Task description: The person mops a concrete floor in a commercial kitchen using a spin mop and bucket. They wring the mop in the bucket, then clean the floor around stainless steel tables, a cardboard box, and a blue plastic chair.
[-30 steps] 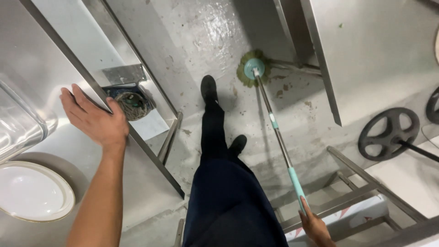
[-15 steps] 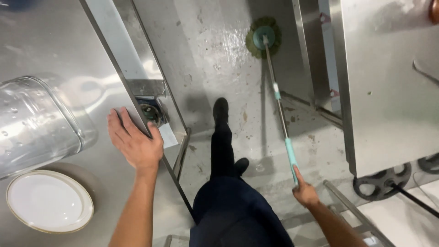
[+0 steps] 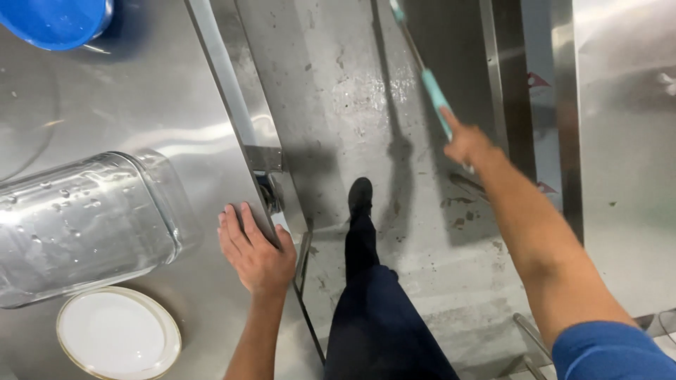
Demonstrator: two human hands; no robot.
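My left hand [image 3: 255, 250] lies flat on the edge of a steel table [image 3: 162, 105], fingers spread, holding nothing. Next to it a large clear glass jar [image 3: 84, 225] lies on its side, with a round white lid [image 3: 116, 334] below it. My right hand [image 3: 465, 144] is stretched forward and grips the teal and silver handle of a mop [image 3: 431, 90]. The handle runs up out of the top of the view, so the mop head is hidden. My leg in dark trousers and a black shoe [image 3: 360, 197] stands on the wet grey floor.
A blue round container [image 3: 60, 21] sits at the table's far left corner. Steel counters and frames [image 3: 612, 141] line the right side of the narrow floor aisle. A metal rack bar [image 3: 528, 331] shows low on the right.
The view has shifted forward along the aisle. My right arm has reached further ahead with the mop, and the mop head has left the view. My left hand stays on the table edge.
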